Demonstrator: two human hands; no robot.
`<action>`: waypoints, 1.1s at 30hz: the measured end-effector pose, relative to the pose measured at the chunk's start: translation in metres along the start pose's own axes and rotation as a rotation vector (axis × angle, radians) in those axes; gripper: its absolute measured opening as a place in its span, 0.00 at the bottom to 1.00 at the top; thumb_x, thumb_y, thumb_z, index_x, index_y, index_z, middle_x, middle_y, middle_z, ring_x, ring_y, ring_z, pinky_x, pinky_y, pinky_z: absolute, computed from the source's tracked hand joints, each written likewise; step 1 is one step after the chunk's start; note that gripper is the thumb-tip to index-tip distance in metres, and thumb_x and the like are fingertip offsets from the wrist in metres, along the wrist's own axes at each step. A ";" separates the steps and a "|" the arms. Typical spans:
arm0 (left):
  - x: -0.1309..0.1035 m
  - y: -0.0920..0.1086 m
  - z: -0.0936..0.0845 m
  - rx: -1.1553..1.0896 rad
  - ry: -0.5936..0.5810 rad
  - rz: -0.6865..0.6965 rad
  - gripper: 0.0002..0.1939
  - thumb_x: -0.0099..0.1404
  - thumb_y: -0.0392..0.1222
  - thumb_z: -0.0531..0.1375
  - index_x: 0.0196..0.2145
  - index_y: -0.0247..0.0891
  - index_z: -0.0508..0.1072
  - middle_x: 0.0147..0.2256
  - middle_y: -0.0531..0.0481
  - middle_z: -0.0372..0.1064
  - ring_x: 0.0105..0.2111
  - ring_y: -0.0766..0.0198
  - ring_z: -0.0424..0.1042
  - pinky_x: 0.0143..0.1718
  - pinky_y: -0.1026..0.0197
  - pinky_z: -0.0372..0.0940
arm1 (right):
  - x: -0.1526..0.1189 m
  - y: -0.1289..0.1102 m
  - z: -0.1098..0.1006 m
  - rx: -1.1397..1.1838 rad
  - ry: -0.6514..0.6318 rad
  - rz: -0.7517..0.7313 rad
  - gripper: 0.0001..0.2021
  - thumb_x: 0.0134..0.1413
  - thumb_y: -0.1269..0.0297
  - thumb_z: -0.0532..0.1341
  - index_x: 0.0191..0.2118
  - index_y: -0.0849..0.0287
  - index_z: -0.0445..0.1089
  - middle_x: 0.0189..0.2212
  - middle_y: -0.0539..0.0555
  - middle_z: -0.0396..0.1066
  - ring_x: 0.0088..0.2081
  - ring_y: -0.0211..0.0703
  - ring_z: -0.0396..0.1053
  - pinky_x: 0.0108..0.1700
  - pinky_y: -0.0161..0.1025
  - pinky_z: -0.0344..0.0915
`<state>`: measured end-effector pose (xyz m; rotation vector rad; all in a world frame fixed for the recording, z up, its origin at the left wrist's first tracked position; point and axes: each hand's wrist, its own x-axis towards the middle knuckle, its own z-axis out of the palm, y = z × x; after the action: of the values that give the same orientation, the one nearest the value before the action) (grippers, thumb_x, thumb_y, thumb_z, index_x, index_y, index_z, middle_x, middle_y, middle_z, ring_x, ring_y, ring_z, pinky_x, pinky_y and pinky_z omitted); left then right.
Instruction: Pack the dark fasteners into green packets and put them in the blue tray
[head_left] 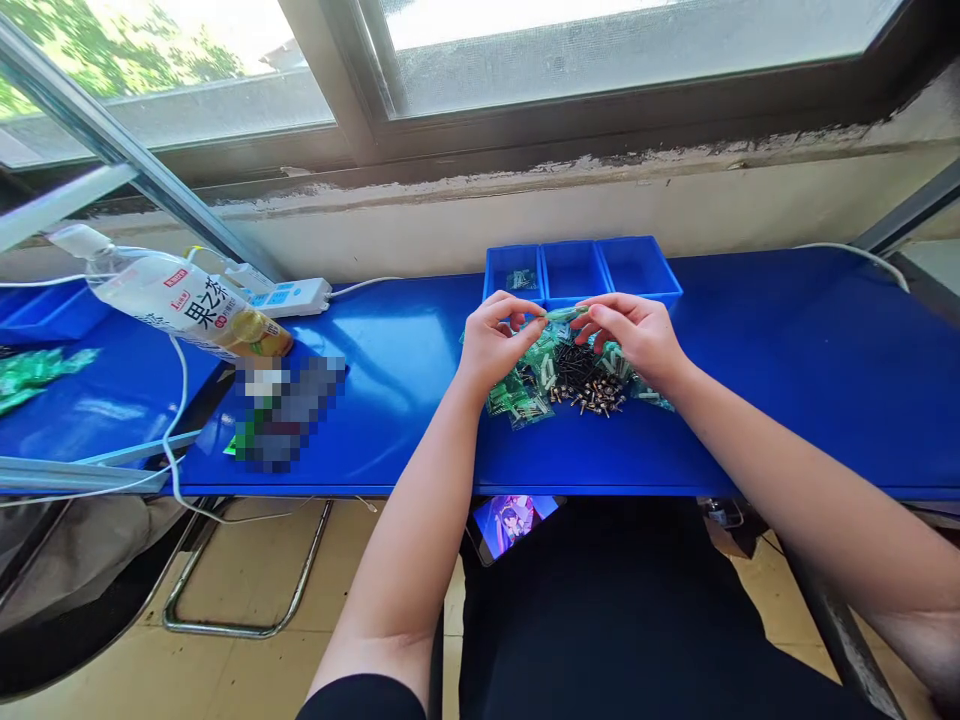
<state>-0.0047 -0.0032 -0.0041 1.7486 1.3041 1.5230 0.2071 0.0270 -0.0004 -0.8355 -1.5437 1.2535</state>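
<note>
Between my two hands a small greenish plastic bag point(564, 315) is stretched above the pile on the blue table. My left hand point(501, 338) pinches its left end with thumb and forefinger. At the other end, my right hand point(632, 333) pinches the bag the same way. Below them lie green plastic bags with pale parts point(525, 402), black screw-like parts point(576, 366) and shiny metal-ended parts point(600, 396). What is inside the held bag is too small to make out.
Three joined blue bins point(574, 272) stand behind the hands, the left one with a small bag. A bottle point(180, 305), power strip point(296, 297) and blurred item point(289, 415) are at left on the blue table point(810, 400). A lit phone point(514, 522) rests below the edge.
</note>
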 end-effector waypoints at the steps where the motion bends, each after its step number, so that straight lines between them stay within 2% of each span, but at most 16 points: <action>1: 0.000 0.000 0.000 -0.012 -0.005 -0.012 0.04 0.59 0.40 0.67 0.35 0.44 0.81 0.30 0.51 0.72 0.28 0.67 0.68 0.24 0.62 0.60 | 0.000 -0.001 0.000 0.019 -0.002 -0.002 0.16 0.58 0.49 0.65 0.40 0.58 0.78 0.33 0.57 0.79 0.31 0.45 0.77 0.26 0.39 0.69; 3: 0.000 -0.001 -0.001 -0.054 -0.039 -0.037 0.07 0.61 0.39 0.65 0.37 0.43 0.81 0.29 0.51 0.74 0.28 0.66 0.70 0.24 0.62 0.62 | 0.000 -0.002 0.000 0.021 0.016 -0.016 0.15 0.58 0.49 0.65 0.38 0.57 0.78 0.32 0.57 0.78 0.33 0.46 0.77 0.27 0.40 0.70; 6: 0.000 0.000 0.000 -0.117 -0.088 -0.043 0.10 0.63 0.38 0.61 0.40 0.42 0.81 0.34 0.49 0.77 0.32 0.64 0.75 0.28 0.61 0.67 | 0.000 0.000 0.000 -0.044 0.067 -0.037 0.12 0.51 0.54 0.71 0.36 0.56 0.77 0.31 0.55 0.77 0.33 0.46 0.77 0.27 0.41 0.71; 9: -0.001 0.002 0.001 -0.122 -0.078 -0.039 0.08 0.64 0.40 0.62 0.39 0.41 0.80 0.37 0.47 0.78 0.34 0.63 0.77 0.29 0.61 0.68 | 0.000 0.003 0.000 -0.077 0.079 -0.040 0.14 0.47 0.57 0.74 0.36 0.55 0.74 0.31 0.54 0.77 0.33 0.47 0.77 0.30 0.42 0.72; 12: 0.000 0.001 0.003 -0.085 -0.036 -0.035 0.05 0.61 0.42 0.66 0.36 0.40 0.77 0.36 0.47 0.78 0.35 0.62 0.77 0.25 0.62 0.64 | 0.001 0.004 0.001 -0.065 0.079 -0.039 0.19 0.46 0.57 0.75 0.42 0.55 0.72 0.32 0.53 0.77 0.33 0.46 0.77 0.32 0.42 0.73; 15: 0.000 -0.001 0.003 -0.091 -0.007 -0.039 0.09 0.59 0.43 0.70 0.35 0.41 0.74 0.33 0.49 0.77 0.32 0.64 0.76 0.22 0.63 0.61 | 0.001 0.003 0.000 -0.063 0.064 -0.033 0.25 0.46 0.55 0.74 0.50 0.56 0.71 0.33 0.54 0.78 0.33 0.45 0.77 0.33 0.42 0.74; 19: 0.000 -0.003 0.002 -0.118 -0.015 -0.085 0.19 0.59 0.44 0.70 0.46 0.43 0.74 0.33 0.50 0.77 0.26 0.66 0.73 0.21 0.61 0.61 | -0.001 0.003 0.000 -0.070 -0.016 -0.034 0.20 0.49 0.53 0.73 0.45 0.58 0.76 0.34 0.55 0.78 0.34 0.45 0.76 0.32 0.41 0.72; 22: 0.000 -0.005 0.001 -0.103 -0.033 -0.081 0.23 0.60 0.44 0.70 0.52 0.44 0.74 0.34 0.50 0.78 0.23 0.68 0.70 0.20 0.61 0.60 | -0.002 0.004 0.001 -0.094 -0.008 -0.059 0.16 0.51 0.53 0.71 0.40 0.58 0.78 0.33 0.55 0.78 0.33 0.43 0.74 0.30 0.40 0.70; 26: 0.001 -0.006 0.002 -0.040 -0.010 -0.007 0.12 0.59 0.43 0.70 0.42 0.43 0.80 0.33 0.49 0.76 0.26 0.67 0.71 0.20 0.63 0.58 | 0.000 0.005 0.000 -0.178 0.071 -0.148 0.12 0.51 0.54 0.71 0.36 0.57 0.78 0.31 0.53 0.76 0.30 0.39 0.70 0.29 0.38 0.68; 28: 0.001 -0.004 0.002 -0.004 0.006 0.045 0.08 0.59 0.42 0.70 0.37 0.43 0.81 0.34 0.49 0.75 0.28 0.67 0.71 0.20 0.64 0.58 | 0.001 0.006 0.000 -0.199 0.098 -0.176 0.11 0.51 0.55 0.72 0.35 0.57 0.79 0.27 0.50 0.73 0.28 0.37 0.67 0.28 0.37 0.66; 31: 0.000 -0.001 0.003 -0.013 0.004 0.053 0.06 0.60 0.41 0.68 0.37 0.44 0.82 0.31 0.51 0.74 0.28 0.68 0.71 0.21 0.64 0.60 | 0.001 0.005 0.000 -0.146 0.073 -0.117 0.13 0.51 0.55 0.71 0.37 0.58 0.79 0.22 0.49 0.71 0.24 0.36 0.67 0.26 0.37 0.65; 33: 0.000 0.000 0.003 -0.041 -0.014 0.019 0.06 0.61 0.40 0.67 0.37 0.43 0.81 0.28 0.52 0.74 0.28 0.67 0.72 0.24 0.63 0.63 | 0.001 0.004 0.000 -0.100 0.033 -0.088 0.13 0.52 0.55 0.71 0.39 0.58 0.79 0.25 0.51 0.75 0.26 0.39 0.70 0.26 0.37 0.67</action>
<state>-0.0021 -0.0029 -0.0045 1.7476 1.2438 1.5347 0.2066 0.0286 -0.0046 -0.8390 -1.6096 1.1018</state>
